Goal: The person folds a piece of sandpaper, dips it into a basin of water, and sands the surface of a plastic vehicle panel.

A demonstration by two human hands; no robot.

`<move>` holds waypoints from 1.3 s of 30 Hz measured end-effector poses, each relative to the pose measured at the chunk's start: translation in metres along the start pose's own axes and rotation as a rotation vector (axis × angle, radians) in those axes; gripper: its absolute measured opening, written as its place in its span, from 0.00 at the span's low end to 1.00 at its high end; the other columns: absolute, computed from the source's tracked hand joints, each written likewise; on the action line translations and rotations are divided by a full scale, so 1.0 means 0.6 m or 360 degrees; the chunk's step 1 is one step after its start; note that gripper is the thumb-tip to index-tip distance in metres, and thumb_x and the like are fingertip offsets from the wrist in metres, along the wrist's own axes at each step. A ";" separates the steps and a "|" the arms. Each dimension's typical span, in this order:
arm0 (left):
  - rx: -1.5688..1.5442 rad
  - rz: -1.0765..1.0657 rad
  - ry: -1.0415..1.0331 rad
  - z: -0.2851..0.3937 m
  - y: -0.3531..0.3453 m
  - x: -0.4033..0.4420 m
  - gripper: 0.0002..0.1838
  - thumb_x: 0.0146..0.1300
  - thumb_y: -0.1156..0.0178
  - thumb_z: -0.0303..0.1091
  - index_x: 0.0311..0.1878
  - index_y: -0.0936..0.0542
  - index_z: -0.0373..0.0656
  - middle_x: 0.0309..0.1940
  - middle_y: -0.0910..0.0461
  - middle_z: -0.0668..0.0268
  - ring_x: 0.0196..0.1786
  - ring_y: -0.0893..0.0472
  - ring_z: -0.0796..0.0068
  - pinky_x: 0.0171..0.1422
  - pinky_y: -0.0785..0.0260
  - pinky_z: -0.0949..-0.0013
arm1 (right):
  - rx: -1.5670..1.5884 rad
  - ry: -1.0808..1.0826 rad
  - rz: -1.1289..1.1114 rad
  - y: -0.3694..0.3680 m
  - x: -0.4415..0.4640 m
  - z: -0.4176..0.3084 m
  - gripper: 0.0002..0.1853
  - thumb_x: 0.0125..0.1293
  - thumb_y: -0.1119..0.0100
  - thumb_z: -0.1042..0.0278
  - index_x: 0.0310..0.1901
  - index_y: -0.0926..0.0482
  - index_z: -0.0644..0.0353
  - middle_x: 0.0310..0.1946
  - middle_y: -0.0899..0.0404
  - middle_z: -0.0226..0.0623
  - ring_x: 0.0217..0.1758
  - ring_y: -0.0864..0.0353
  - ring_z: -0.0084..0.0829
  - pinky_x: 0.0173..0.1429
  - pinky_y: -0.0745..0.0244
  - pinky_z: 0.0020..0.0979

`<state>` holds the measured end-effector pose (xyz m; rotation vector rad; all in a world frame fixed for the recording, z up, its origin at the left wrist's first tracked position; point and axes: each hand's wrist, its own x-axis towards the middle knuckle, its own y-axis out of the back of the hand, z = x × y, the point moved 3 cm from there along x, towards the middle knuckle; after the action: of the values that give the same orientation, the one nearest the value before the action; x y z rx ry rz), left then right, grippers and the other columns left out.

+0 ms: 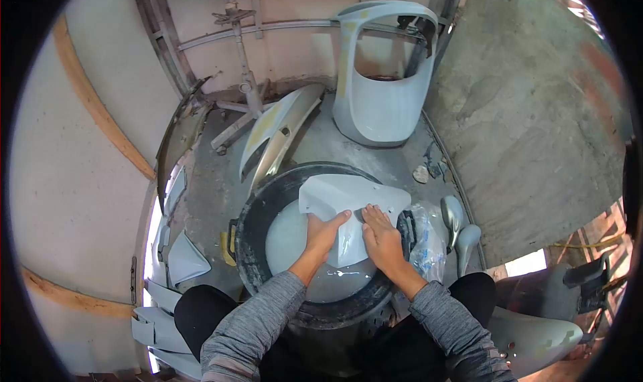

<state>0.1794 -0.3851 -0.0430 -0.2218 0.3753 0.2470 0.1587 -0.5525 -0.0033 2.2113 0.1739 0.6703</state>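
Observation:
A pale grey-white panel (348,193) with a pointed lower part is held over a round black tub (251,248). Cloudy whitish water (284,241) fills the tub, and the panel's lower tip is at or just above its surface. My left hand (324,233) grips the panel's left edge, thumb on top and the other fingers hidden. On the right side of the panel lies my right hand (383,238), its fingers pressed together over a small dark pad (360,215) that shows only in part.
Behind the tub stand a large grey frame-shaped panel (382,107), a curved panel (278,124) and a metal stand (246,81). A plastic bag (429,241) and two mirror-like parts (452,214) lie right. More grey panels (187,258) are at left.

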 end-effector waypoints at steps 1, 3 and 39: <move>0.0007 -0.0020 0.0013 -0.009 -0.007 0.000 0.47 0.60 0.23 0.39 0.70 0.40 0.20 0.61 0.24 0.45 0.63 0.21 0.57 0.68 0.29 0.61 | 0.0001 -0.0102 0.0007 0.006 -0.009 0.008 0.21 0.73 0.46 0.71 0.64 0.21 0.68 0.68 0.24 0.56 0.76 0.30 0.55 0.81 0.40 0.50; -0.0157 -0.0170 0.0014 -0.030 -0.016 0.003 0.44 0.62 0.24 0.41 0.68 0.37 0.21 0.61 0.23 0.46 0.62 0.21 0.57 0.68 0.30 0.60 | 0.0041 -0.0082 -0.0054 0.012 -0.030 0.010 0.21 0.73 0.46 0.71 0.64 0.21 0.68 0.68 0.25 0.57 0.76 0.31 0.56 0.81 0.40 0.50; 0.0562 -0.0058 -0.0285 -0.024 -0.039 -0.098 0.45 0.74 0.40 0.47 0.82 0.50 0.30 0.75 0.36 0.34 0.79 0.35 0.50 0.80 0.44 0.63 | 0.0085 0.0155 -0.0067 0.094 -0.108 0.017 0.21 0.74 0.46 0.71 0.66 0.23 0.67 0.70 0.25 0.54 0.77 0.31 0.52 0.81 0.39 0.50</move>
<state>0.1281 -0.4224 -0.0298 0.1400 0.2317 0.1598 0.1036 -0.6188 0.0065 2.2208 0.2901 0.7587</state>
